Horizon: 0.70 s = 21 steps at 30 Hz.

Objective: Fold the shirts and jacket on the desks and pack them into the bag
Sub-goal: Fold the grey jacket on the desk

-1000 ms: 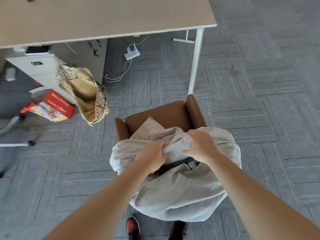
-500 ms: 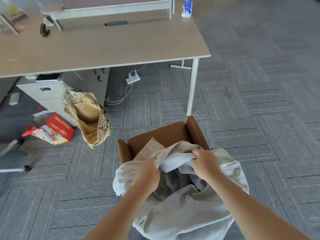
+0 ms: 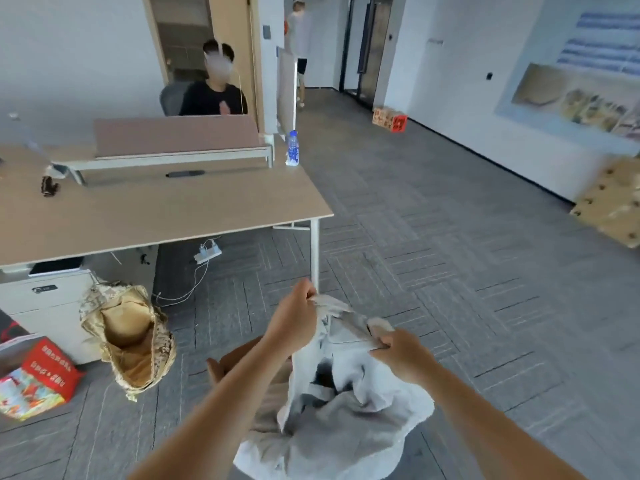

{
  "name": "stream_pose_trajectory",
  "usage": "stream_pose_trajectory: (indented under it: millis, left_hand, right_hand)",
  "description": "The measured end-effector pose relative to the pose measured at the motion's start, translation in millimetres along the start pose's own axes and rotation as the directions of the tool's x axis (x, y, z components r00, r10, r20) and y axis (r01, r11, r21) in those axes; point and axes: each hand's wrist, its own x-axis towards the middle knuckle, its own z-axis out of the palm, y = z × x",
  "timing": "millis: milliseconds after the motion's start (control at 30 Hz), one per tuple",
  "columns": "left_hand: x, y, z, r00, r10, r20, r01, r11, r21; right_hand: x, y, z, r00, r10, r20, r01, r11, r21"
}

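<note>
Garment lifted off the chair, hands now raised and apart

Head view: a second ago both hands pressed close together into the grey garment (image 3: 341, 420) heaped on the brown chair (image 3: 230, 362); now the left hand (image 3: 294, 322) is closed on an upper edge and held higher, while the right hand (image 3: 403, 355) is pinched on another part of the same edge, so the cloth hangs in a loose bundle over the seat. That reads as carrying it off to be folded; no fold is made yet. The open bag (image 3: 130, 341) stands on the floor to the left, leaning by the cabinet (image 3: 45, 306), well apart from the hands. The desk (image 3: 166, 213) top ahead is mostly bare, its near edge and leg (image 3: 314, 251) just beyond the left hand; the carpet to the right lies open.
</note>
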Motion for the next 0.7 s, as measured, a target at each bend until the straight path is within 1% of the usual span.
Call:
stream_pose_trajectory:
  millis: [67,133,167,200,267,333,367,433,533,600,700]
  left_hand:
    - [-13.5,18.4,-11.6,0.995,0.097,0.012,-0.096,0.995,-0.037]
    - [-22.3,33.6,-24.4,0.99,0.138,0.018,-0.136,0.986,-0.098]
    - [-26.6,39.2,-29.7,0.988,0.153,0.015,-0.15,0.981,-0.12]
    - [-32.1,46.7,-35.4,0.983,0.182,0.003,-0.18,0.976,-0.126]
    - [-41.5,60.4,-45.7,0.976,0.217,-0.029,-0.219,0.964,-0.15]
    - [-50.6,75.5,-55.9,0.969,0.238,-0.058,-0.245,0.944,-0.221]
    - [-54.7,82.3,-61.2,0.962,0.266,-0.065,-0.273,0.93,-0.245]
    - [-63.1,94.9,-72.1,0.937,0.343,-0.058,-0.347,0.909,-0.229]
    - [-70.6,108.7,-86.6,0.912,0.41,0.017,-0.405,0.905,-0.127]
    - [-73.8,111.6,-92.4,0.909,0.416,0.015,-0.415,0.908,-0.055]
    - [-79.6,102.0,-92.5,0.93,0.364,-0.046,-0.365,0.931,-0.003]
  right_hand:
    - [-30.4,-3.7,-5.3,1.0,0.02,0.018,-0.021,0.999,0.024]
    - [-49.3,-6.8,-10.0,1.0,0.019,-0.024,-0.015,0.988,0.156]
    - [-57.3,-9.3,-11.4,0.998,0.026,-0.06,-0.012,0.973,0.231]
    - [-59.8,-10.0,-12.3,0.992,0.02,-0.128,0.016,0.962,0.274]
    - [-65.1,-17.5,-16.5,0.965,0.007,-0.262,0.073,0.952,0.296]
    - [-75.5,-32.0,-24.8,0.949,0.016,-0.315,0.112,0.916,0.385]
    - [-80.7,-40.5,-29.5,0.95,-0.002,-0.313,0.143,0.893,0.427]
    - [-90.3,-61.8,-40.9,0.949,-0.1,-0.299,0.226,0.876,0.425]
    - [-98.0,-91.2,-55.7,0.91,-0.269,-0.317,0.385,0.833,0.398]
    - [-99.4,-106.7,-63.5,0.893,-0.338,-0.298,0.435,0.819,0.375]
    - [-104.4,-120.3,-66.1,0.898,-0.375,-0.229,0.436,0.827,0.354]
